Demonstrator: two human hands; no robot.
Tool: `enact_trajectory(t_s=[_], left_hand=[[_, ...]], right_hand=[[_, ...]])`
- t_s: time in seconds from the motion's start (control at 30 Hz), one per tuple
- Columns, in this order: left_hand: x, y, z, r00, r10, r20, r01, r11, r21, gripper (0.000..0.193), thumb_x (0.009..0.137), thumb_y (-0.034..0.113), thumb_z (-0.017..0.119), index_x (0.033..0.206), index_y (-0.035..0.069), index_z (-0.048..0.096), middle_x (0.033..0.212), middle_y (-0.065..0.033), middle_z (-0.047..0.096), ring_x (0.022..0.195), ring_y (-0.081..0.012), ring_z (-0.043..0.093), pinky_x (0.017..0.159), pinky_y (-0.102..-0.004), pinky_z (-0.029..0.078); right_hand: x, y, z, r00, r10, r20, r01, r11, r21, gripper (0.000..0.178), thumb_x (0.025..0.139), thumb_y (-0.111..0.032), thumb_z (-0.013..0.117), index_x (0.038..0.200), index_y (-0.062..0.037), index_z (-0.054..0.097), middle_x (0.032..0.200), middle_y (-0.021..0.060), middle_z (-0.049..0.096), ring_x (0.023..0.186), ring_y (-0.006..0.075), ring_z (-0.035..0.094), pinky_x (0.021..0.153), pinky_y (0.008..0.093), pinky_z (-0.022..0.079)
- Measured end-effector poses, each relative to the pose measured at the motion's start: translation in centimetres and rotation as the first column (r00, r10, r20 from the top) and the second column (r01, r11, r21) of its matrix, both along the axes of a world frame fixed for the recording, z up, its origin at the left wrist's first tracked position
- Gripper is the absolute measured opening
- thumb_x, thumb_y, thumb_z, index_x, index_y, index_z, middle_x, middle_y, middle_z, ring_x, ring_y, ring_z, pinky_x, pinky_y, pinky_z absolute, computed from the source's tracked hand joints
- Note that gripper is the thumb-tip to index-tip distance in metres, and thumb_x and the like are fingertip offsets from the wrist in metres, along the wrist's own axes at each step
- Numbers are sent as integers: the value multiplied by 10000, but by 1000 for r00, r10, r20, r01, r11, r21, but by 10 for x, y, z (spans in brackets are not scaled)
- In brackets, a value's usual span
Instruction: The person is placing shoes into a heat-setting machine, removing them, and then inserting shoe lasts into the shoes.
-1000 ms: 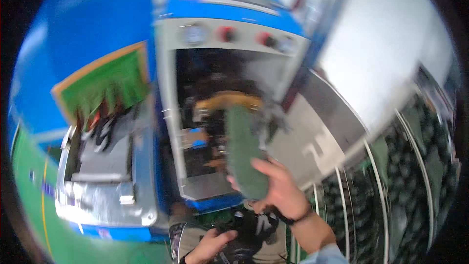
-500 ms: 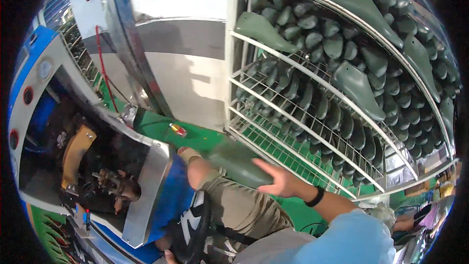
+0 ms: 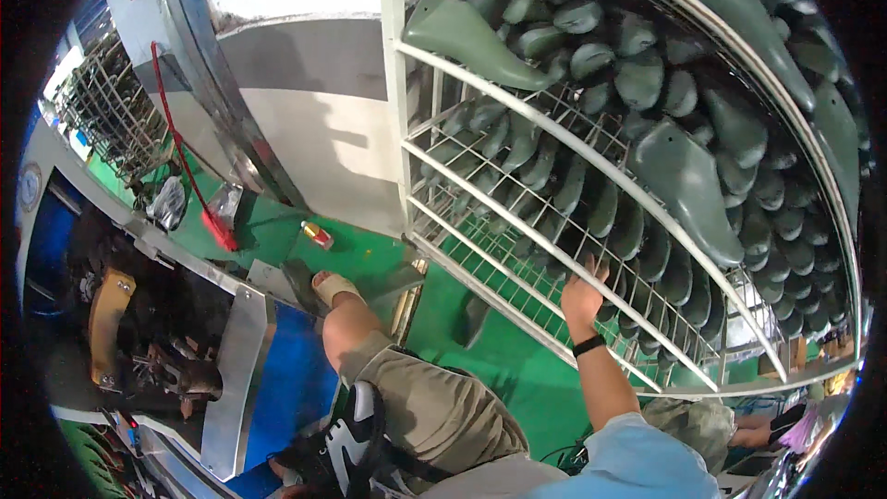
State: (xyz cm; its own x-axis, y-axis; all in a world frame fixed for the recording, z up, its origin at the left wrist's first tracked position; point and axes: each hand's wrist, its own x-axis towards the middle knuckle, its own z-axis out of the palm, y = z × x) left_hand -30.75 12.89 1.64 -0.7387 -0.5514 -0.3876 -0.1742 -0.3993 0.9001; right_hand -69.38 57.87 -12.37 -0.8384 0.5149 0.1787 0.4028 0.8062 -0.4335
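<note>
- Your right hand (image 3: 583, 294), right of centre in the frame, reaches to the white metal wire rack (image 3: 394, 83), its fingers at the lower row of dark green, smooth, foot-shaped forms (image 3: 602, 208); whether they are closed on one you cannot tell from this angle.
- That row lies across the middle right of the frame, the forms side by side on the wire shelf, while more are heaped on the shelf above.
- One large green form with a pointed toe (image 3: 471, 42) lies along the upper shelf's edge, upper middle of the frame; another large green form (image 3: 684, 189) lies farther right.
- Only a sliver of your left hand (image 3: 286, 476) shows at the lower left edge, beside the black shoe with white stripes (image 3: 346, 439); its grip is hidden.
- Your two hands are well apart.
- A black wristband (image 3: 589, 345) circles your right wrist, below which your light blue sleeve (image 3: 637, 453) begins.
- Your khaki cloth shorts (image 3: 443, 397) fill the lower middle.
- At the left, the blue and silver machine (image 3: 242, 379) has a curved tan piece (image 3: 111, 323) in its dark opening.
</note>
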Motion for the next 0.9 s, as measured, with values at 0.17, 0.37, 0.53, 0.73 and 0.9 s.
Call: enact_trajectory(t_s=[0.17, 0.37, 0.53, 0.73, 0.9], left_hand=[[70, -18, 8, 954, 289, 76, -287, 957, -37, 441, 889, 171, 694, 1283, -3, 598, 1192, -116, 657, 1049, -224, 634, 956, -363, 510], [204, -93, 62, 625, 756, -194, -770, 555, -317, 434, 941, 263, 625, 1282, -5, 600, 1193, -126, 668, 1050, -249, 646, 956, -389, 508], [289, -167, 49, 504, 862, -54, -631, 325, -704, 397, 940, 177, 658, 1281, -18, 600, 1185, -122, 673, 1042, -215, 648, 958, -361, 506], [332, -205, 44, 142, 887, 439, 15, 442, -897, 239, 810, 138, 695, 987, -21, 673, 927, -124, 707, 889, -268, 665, 839, -377, 517], [236, -280, 87, 245, 951, 190, 400, 79, -913, 266, 786, 208, 674, 950, 0, 648, 906, -194, 677, 934, -396, 651, 867, -459, 518]], right_hand=[[-40, 52, -46, 961, 186, -206, -128, 955, 268, 463, 921, -166, 614, 1367, -53, 560, 1174, 314, 583, 1012, 479, 561, 921, 544, 454], [-41, 89, -90, 902, 410, -135, -143, 580, 802, 369, 944, -244, 583, 1208, 4, 655, 1176, 217, 673, 1009, 401, 649, 881, 454, 517], [-7, 21, -80, 923, 385, 24, -258, 571, 779, 614, 871, -278, 679, 1388, -6, 494, 1241, 273, 609, 1136, 355, 630, 965, 471, 512], [20, -203, 46, 482, 718, 503, -687, 666, -292, 525, 1024, -397, 517, 1370, -5, 564, 1401, 191, 571, 1276, 356, 535, 1064, 425, 430], [12, -252, 48, 381, 820, 427, -869, 475, -136, 451, 1024, -382, 522, 1321, -60, 625, 1323, 207, 617, 1199, 369, 577, 1014, 453, 457]])
